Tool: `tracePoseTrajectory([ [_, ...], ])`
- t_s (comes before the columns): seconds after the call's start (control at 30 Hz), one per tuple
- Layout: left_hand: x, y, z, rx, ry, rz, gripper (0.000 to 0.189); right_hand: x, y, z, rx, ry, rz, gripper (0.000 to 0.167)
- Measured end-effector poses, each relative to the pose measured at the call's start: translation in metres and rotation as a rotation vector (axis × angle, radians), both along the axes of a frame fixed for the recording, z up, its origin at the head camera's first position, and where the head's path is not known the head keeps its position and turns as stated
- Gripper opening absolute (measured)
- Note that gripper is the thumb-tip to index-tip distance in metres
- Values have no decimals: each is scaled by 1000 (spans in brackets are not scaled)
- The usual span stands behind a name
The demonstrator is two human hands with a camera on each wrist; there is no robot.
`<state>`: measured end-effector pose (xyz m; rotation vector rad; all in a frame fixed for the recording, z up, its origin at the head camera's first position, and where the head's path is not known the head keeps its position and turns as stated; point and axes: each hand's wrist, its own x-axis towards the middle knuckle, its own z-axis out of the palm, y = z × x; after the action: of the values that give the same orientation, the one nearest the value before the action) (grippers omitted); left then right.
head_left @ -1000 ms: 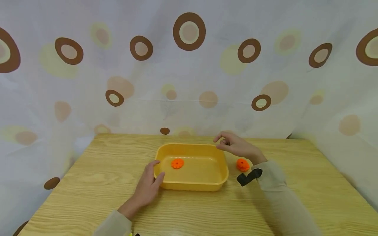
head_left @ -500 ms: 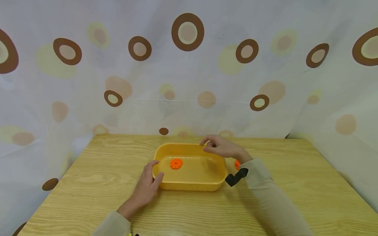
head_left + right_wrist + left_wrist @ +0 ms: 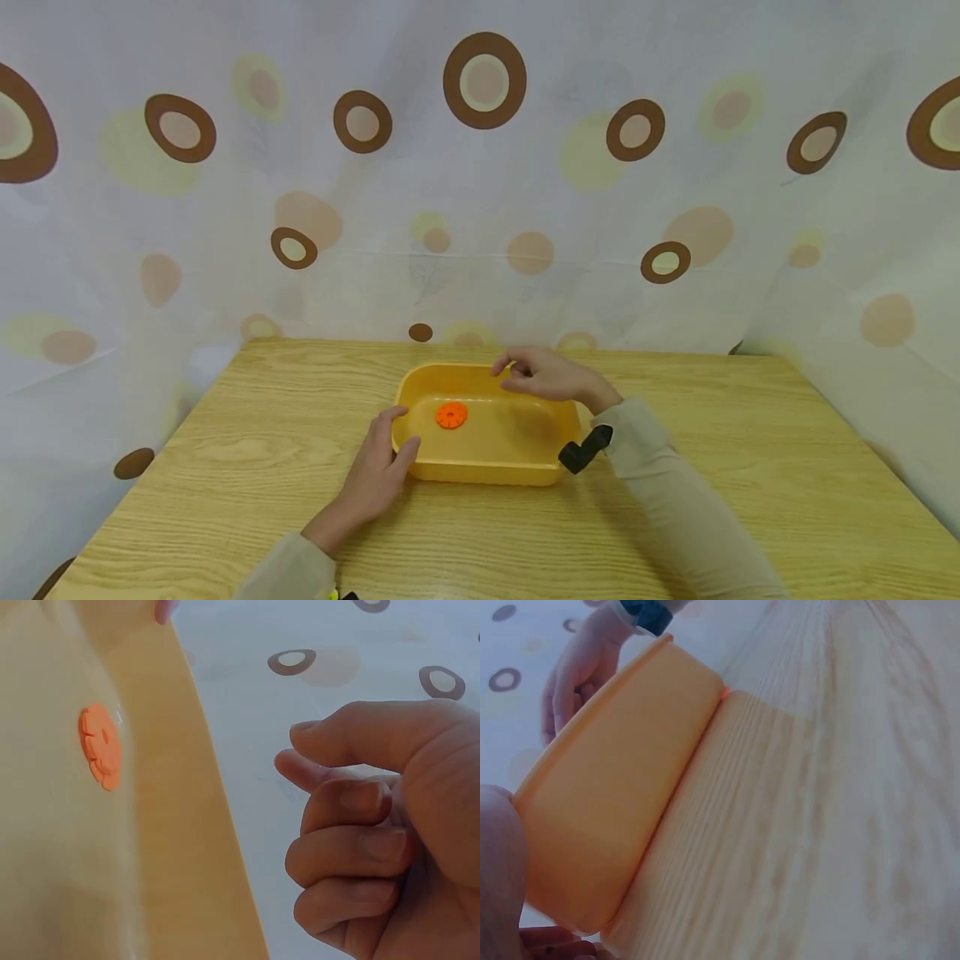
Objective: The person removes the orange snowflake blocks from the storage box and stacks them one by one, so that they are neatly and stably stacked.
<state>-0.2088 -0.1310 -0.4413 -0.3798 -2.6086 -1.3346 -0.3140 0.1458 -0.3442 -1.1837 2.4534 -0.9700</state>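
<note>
Left hand [image 3: 375, 468] grips the left end of the yellow tray [image 3: 487, 472]; right hand [image 3: 551, 375] hovers by its far rim, fingers part-curled, holding nothing; reaching the orange disc [image 3: 452, 415] on its floor probably wants steady bracing

left wrist view: left grip [image 3: 500, 862] cut off | tray [image 3: 607, 780] inside hidden | reddish speck [image 3: 725, 692] unclear, perhaps blurred

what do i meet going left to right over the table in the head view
Left sleeve → left grip → orange disc → right grip → right sleeve.
</note>
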Motion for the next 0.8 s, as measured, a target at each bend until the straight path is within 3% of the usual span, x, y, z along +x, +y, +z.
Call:
tracePoseTrajectory([
  [0.3, 1, -1, 1, -16, 12, 2, 45, -6, -10, -1, 56, -11, 16, 27],
  [0.57, 1, -1, 0, 7, -8, 8, 46, -14, -17, -4, 26, -52, 63, 26],
  [0.8, 0, -1, 0, 3, -16, 7, 46, -17, -24, -5, 51, -30, 64, 26],
])
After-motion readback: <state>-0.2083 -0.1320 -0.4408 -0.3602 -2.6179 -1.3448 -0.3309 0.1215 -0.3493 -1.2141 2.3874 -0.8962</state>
